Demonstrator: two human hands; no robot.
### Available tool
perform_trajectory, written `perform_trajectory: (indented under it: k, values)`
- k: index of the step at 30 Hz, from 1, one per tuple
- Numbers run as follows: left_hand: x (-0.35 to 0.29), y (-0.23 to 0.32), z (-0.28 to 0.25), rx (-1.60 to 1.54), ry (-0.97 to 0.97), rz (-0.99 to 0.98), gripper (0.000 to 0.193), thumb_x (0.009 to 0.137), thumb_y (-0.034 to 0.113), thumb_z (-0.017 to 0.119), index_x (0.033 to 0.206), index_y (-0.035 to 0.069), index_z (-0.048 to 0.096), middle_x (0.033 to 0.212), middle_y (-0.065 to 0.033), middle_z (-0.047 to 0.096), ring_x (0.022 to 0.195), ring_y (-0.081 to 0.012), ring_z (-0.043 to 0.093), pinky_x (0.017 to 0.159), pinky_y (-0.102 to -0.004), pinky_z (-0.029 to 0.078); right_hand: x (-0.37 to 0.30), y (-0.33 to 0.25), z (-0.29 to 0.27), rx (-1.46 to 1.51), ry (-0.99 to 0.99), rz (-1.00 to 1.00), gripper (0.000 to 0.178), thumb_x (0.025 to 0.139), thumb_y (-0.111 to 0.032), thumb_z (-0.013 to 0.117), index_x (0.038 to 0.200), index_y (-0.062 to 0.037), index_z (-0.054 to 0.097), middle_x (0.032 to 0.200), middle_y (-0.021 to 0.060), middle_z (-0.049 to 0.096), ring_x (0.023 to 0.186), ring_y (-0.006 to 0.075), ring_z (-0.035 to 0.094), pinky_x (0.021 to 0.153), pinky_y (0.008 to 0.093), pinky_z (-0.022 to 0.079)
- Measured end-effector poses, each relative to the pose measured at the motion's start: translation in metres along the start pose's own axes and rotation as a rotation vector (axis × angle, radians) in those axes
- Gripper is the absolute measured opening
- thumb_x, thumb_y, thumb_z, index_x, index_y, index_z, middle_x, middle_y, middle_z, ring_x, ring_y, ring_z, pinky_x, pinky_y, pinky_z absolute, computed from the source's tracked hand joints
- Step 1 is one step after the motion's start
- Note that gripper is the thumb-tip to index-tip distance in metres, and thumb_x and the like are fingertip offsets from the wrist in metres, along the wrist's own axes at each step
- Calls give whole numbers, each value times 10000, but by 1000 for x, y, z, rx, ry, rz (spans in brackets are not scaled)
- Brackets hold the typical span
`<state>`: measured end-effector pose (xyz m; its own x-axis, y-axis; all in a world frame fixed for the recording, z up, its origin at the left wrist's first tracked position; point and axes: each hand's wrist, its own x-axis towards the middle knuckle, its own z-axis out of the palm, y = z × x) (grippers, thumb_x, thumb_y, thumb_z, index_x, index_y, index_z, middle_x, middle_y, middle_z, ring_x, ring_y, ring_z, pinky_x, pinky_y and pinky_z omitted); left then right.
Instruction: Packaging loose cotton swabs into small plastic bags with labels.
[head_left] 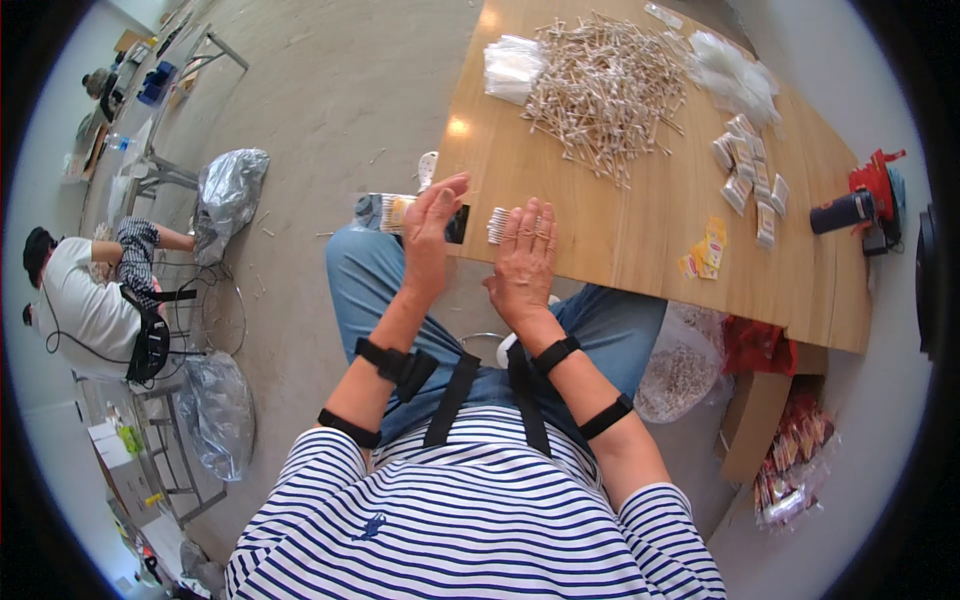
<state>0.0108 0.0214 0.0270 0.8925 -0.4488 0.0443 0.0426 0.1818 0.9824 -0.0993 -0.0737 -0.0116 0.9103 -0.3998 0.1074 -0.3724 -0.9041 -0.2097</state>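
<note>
My right hand (522, 258) lies palm down at the table's near edge, its fingers stretched out flat. Beside and partly beneath its fingers is a small row of cotton swabs (496, 226). My left hand (428, 240) is raised at the table's left corner, fingers extended and palm turned inward. Just left of it, a small pack of cotton swabs (393, 213) with a yellow mark shows over my thigh, partly hidden by the hand. Whether that hand touches the pack I cannot tell. A flat black thing (457, 225) shows between my hands at the table edge.
A big pile of loose cotton swabs (605, 95) covers the far table (600, 220). Clear bags (515, 68), several filled packs (742, 165), yellow cards (707, 252) and a dark bottle (836, 214) lie around. Another person (95, 300) sits at the left.
</note>
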Motion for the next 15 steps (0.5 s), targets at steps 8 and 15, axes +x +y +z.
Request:
perform_trajectory:
  k: [8, 15]
  values:
    - [-32, -14, -106, 96, 434, -171, 231, 933, 275, 702, 967, 60, 622, 862, -14, 637, 725, -83, 568, 653, -235, 461, 7, -21, -8, 30, -74, 14, 977, 708, -263, 750, 1486, 92, 276, 1585, 296, 198, 1499, 469, 120, 1230, 521, 86]
    - [-21, -42, -85, -335, 454, -592, 505, 804, 474, 814, 1022, 81, 584, 792, 1, 589, 655, -86, 545, 584, -227, 451, 18, -44, 4, 4, -70, -67, 912, 753, -237, 705, 1489, 86, 275, 1582, 297, 208, 1495, 474, 133, 1228, 522, 92]
